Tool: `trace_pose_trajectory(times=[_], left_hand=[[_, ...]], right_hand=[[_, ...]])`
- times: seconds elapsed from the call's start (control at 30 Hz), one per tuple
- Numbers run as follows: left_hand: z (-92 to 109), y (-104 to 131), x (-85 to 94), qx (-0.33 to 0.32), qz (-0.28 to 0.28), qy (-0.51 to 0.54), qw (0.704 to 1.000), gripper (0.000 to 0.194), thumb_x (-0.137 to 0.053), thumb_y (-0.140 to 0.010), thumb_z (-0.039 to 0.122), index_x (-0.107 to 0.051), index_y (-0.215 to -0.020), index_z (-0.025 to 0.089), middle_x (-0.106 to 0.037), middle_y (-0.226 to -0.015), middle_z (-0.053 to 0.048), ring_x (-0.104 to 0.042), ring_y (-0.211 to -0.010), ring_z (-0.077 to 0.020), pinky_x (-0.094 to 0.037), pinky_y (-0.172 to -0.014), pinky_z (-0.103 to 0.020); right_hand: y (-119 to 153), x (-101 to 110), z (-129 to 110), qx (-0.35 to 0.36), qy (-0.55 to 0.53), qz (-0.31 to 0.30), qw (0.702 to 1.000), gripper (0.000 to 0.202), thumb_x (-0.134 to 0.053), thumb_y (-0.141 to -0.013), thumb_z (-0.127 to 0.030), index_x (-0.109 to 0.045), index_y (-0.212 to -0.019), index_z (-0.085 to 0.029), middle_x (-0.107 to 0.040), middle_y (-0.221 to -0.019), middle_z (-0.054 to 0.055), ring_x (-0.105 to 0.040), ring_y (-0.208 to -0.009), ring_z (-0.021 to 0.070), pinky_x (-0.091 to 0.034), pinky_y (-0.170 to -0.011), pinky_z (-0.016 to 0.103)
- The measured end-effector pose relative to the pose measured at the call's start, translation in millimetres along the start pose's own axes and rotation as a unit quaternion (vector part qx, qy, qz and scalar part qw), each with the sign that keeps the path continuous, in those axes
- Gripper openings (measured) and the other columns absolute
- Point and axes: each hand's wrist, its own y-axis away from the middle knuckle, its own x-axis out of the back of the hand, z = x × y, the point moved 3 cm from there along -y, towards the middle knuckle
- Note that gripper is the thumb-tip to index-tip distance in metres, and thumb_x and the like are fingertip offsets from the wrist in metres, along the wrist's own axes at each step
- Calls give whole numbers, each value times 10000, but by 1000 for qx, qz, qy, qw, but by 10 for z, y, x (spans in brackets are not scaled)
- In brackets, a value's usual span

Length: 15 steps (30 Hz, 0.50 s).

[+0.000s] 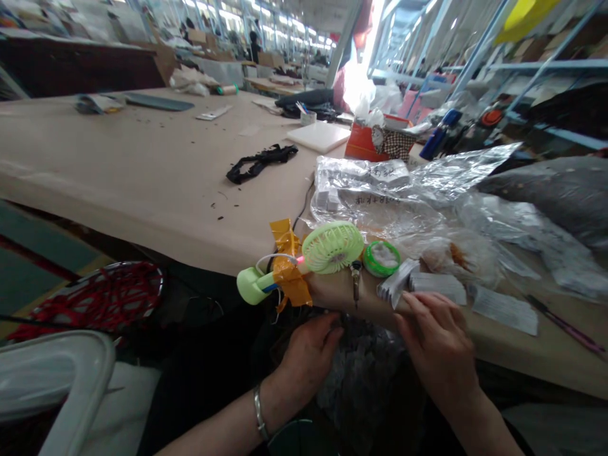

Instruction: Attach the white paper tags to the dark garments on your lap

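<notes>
My left hand (308,349), with a silver bracelet on its wrist, is over my lap below the table edge. Its fingers are curled together, and what they hold, if anything, is too small to name. At the table edge my right hand (437,342) has its fingertips on a small stack of white labels (398,282). More white labels (437,288) lie just behind its fingers, and a printed white slip (506,309) is to their right. Dark crumpled material (363,373) rests on my lap between the hands.
A green fan (333,247) is taped to the table edge beside a screwdriver-like tool (356,284) and a green tape roll (382,258). Clear plastic bags (380,196) lie behind. Black fabric (261,162) is further left, purple-handled scissors (567,327) at right, a red-filled basket (104,297) below left.
</notes>
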Motion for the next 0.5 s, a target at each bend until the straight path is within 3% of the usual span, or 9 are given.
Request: trace_pose_trajectory(times=[0.13, 0.3, 0.37, 0.43, 0.5], left_hand=[[-27, 59, -67, 12, -22, -23, 999, 196, -525, -848, 238, -716, -871, 201, -718, -838, -48, -636, -796, -193, -443, -747, -275], [106, 67, -185, 41, -38, 48, 997, 187, -517, -815, 202, -675, -717, 180, -648, -677, -12, -570, -683, -153, -411, -665, -248], [192, 55, -276, 66, -71, 116, 989, 180, -521, -801, 201, -638, -667, 169, -609, -638, -1, -542, -661, -140, -404, -643, -241], [280, 48, -399, 118, -123, 224, 960, 158, -549, -807, 256, -632, -719, 155, -612, -664, -7, -550, -657, -135, -419, -634, -243], [377, 40, -536, 187, -171, 361, 897, 250, -583, -818, 379, -638, -850, 136, -637, -735, -35, -577, -652, -135, -450, -636, -259]], right_hand=[[48, -142, 48, 15, 61, -25, 998, 305, -585, -872, -221, -640, -1172, -216, -672, -1171, 82, -525, -1172, 307, -350, -1035, 518], [57, -111, 98, 28, 42, -8, 999, 177, -591, -875, -195, -692, -1014, -239, -719, -1050, 45, -588, -1089, 265, -322, -1045, 513], [52, -47, 117, 38, 7, 16, 999, 151, -602, -866, -175, -695, -966, -240, -727, -1002, 38, -616, -1036, 243, -346, -1031, 498], [79, 27, 106, 45, -33, 38, 998, 164, -611, -854, -158, -694, -966, -245, -728, -978, 35, -628, -1015, 229, -382, -1012, 478], [149, 92, 56, 51, -69, 44, 995, 179, -612, -848, -151, -692, -970, -255, -726, -970, 31, -630, -1020, 221, -413, -995, 462]])
